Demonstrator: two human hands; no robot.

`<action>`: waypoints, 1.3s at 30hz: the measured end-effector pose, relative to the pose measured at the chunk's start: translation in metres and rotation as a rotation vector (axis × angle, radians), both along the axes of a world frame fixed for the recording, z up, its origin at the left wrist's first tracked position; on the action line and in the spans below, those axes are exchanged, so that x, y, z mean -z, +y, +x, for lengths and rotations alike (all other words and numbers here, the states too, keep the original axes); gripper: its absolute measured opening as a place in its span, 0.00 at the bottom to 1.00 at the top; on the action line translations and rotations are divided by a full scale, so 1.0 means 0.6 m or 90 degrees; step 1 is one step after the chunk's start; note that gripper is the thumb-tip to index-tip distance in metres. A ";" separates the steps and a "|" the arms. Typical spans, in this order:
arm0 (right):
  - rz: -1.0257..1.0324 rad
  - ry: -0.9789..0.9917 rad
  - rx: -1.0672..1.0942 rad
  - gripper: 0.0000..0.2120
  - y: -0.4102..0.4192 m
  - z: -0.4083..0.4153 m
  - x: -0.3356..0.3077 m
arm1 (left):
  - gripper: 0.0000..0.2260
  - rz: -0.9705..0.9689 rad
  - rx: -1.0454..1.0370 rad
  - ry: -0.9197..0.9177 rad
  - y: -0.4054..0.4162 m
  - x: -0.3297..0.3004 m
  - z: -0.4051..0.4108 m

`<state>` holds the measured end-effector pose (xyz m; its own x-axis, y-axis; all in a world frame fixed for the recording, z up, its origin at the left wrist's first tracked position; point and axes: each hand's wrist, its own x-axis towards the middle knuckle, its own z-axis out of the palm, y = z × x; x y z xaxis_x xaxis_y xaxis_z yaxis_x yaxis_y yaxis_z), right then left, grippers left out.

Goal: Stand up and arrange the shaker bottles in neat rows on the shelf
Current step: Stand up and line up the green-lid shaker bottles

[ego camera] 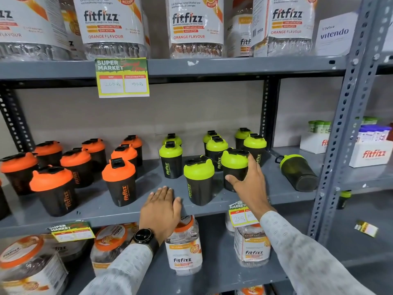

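On the grey middle shelf (148,201) stand several black shaker bottles with orange lids (119,179) on the left and several with green lids (198,179) on the right. My right hand (248,184) grips one upright green-lidded shaker (235,165) near the front right. One green-lidded shaker (297,172) lies on its side at the far right of the shelf. My left hand (161,207), with a watch on the wrist, rests flat on the shelf's front edge and holds nothing.
Large Fitfizz jars (110,22) fill the shelf above, and more jars (185,250) stand on the shelf below. A yellow price tag (122,77) hangs from the upper shelf. A perforated metal upright (340,133) borders the right side, with white boxes (372,154) beyond it.
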<state>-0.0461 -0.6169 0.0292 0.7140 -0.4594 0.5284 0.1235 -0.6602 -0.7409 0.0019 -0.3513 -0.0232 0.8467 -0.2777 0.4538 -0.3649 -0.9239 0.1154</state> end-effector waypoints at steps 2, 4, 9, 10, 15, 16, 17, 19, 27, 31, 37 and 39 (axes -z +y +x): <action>0.011 0.010 -0.025 0.52 -0.006 -0.003 0.006 | 0.34 0.001 -0.003 0.008 0.000 -0.004 -0.001; 0.024 0.026 -0.047 0.53 -0.016 -0.011 0.008 | 0.34 -0.002 -0.004 0.016 -0.002 -0.009 0.000; 0.001 -0.039 -0.009 0.42 -0.075 -0.036 -0.014 | 0.33 -0.008 0.005 0.033 -0.016 -0.011 0.012; -0.023 -0.043 0.020 0.40 -0.091 -0.041 -0.020 | 0.32 -0.005 0.002 0.033 -0.017 -0.009 0.012; -0.229 0.100 0.186 0.31 -0.179 -0.047 -0.045 | 0.32 0.002 -0.001 0.024 -0.019 -0.006 0.007; -0.259 0.161 0.220 0.30 -0.195 -0.047 -0.051 | 0.32 0.007 -0.001 0.027 -0.021 -0.006 0.007; -0.275 0.226 0.250 0.30 -0.209 -0.047 -0.057 | 0.32 0.011 -0.002 0.031 -0.023 -0.007 0.006; -0.264 0.323 0.271 0.33 -0.227 -0.047 -0.067 | 0.32 0.012 -0.005 0.039 -0.025 -0.008 0.003; -0.120 0.385 0.235 0.38 -0.252 -0.035 -0.089 | 0.33 0.006 -0.007 0.071 -0.028 -0.021 -0.015; -0.070 0.373 0.217 0.43 -0.243 -0.031 -0.085 | 0.33 0.003 -0.005 0.080 -0.028 -0.024 -0.017; 0.029 0.382 0.223 0.44 -0.240 -0.021 -0.089 | 0.28 0.009 0.000 0.081 -0.026 -0.022 -0.014; 0.060 0.340 0.219 0.41 -0.234 -0.025 -0.091 | 0.30 0.010 -0.002 0.078 -0.025 -0.022 -0.014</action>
<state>-0.0612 -0.7575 0.0837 0.6707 -0.7365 0.0872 -0.4862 -0.5254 -0.6982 -0.0067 -0.3663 -0.0099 0.8962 -0.2818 0.3426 -0.3467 -0.9267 0.1446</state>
